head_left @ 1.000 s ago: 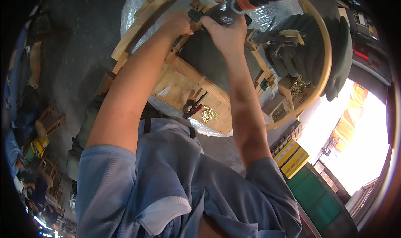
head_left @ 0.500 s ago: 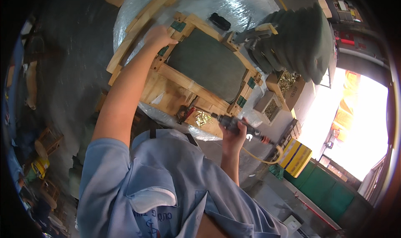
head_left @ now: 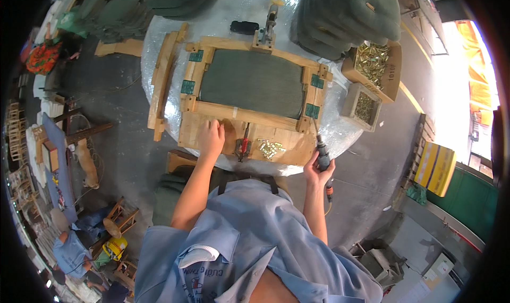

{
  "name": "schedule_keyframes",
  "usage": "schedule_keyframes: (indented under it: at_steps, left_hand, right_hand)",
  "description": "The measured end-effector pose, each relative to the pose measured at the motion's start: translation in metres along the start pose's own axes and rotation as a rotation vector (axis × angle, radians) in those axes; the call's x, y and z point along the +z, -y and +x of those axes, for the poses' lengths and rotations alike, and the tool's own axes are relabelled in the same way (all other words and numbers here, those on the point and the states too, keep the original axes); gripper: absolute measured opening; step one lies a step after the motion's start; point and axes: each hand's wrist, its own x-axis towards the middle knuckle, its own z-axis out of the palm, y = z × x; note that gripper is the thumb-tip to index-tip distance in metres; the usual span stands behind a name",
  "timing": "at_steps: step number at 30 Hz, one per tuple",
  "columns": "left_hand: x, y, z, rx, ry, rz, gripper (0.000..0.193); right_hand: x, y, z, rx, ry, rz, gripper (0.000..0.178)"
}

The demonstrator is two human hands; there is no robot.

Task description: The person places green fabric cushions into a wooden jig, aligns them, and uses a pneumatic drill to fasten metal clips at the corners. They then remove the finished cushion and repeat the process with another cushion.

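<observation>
My right hand [head_left: 319,170] is wrapped round a dark air screwdriver [head_left: 323,153]. Its thin bit points away from me, close to the near right corner of a wooden frame [head_left: 249,113]. Inside this frame lies a grey-green padded panel [head_left: 252,82]; dark green plates [head_left: 312,110] sit on its left and right sides. Over the plywood board [head_left: 199,130] in front of the frame is my left hand [head_left: 212,138], fingers curled in; whatever they may hold is hidden. Between my hands are a red-handled tool [head_left: 244,146] and a small pile of brass-coloured metal pieces [head_left: 271,149].
A metal toggle clamp [head_left: 271,21] stands at the frame's far edge, beside a black object [head_left: 244,26]. Green padded panels [head_left: 348,18] are stacked at the far right, near a carton of screws [head_left: 396,72] and a wooden box [head_left: 348,103]. Wooden strips [head_left: 164,82] lie left.
My left hand has come back from the frame's left side to the near board. My right hand has turned the screwdriver so its bit points away from me, at the frame's corner. The view has rotated.
</observation>
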Motion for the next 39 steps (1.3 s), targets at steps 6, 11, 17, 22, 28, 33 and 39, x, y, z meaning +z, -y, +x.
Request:
schedule_keyframes:
  at_steps: [6, 11, 17, 22, 28, 33, 39]
  left_hand:
    - [-0.003, 0.013, -0.015, -0.006, -0.03, -0.007, 0.019]
    - [-0.028, 0.013, -0.017, -0.023, -0.08, 0.085, 0.024]
    - [-0.064, 0.041, -0.005, -0.26, -0.208, 0.337, 0.028]
    - [-0.081, 0.098, 0.053, -0.308, -0.25, 0.417, 0.053]
    - [-0.078, 0.148, 0.143, -0.621, 0.11, 0.306, 0.073]
    - [-0.099, 0.192, 0.178, -0.583, 0.135, 0.14, 0.055]
    - [-0.125, 0.23, 0.164, -0.46, 0.052, -0.219, 0.047]
  right_hand:
    - [0.027, 0.008, 0.076, 0.097, 0.046, 0.241, 0.076]
    - [0.052, -0.013, 0.102, -0.039, -0.031, 0.059, 0.074]
    - [0.078, -0.028, 0.103, 0.047, -0.078, 0.089, 0.05]
    - [0.103, -0.042, 0.115, -0.037, -0.103, 0.045, 0.034]
    - [0.095, -0.023, 0.135, 0.053, -0.119, -0.063, 0.04]
    - [0.101, -0.033, 0.124, 0.005, -0.307, -0.317, 0.05]
    - [0.093, -0.031, 0.106, 0.029, -0.296, -0.529, 0.043]
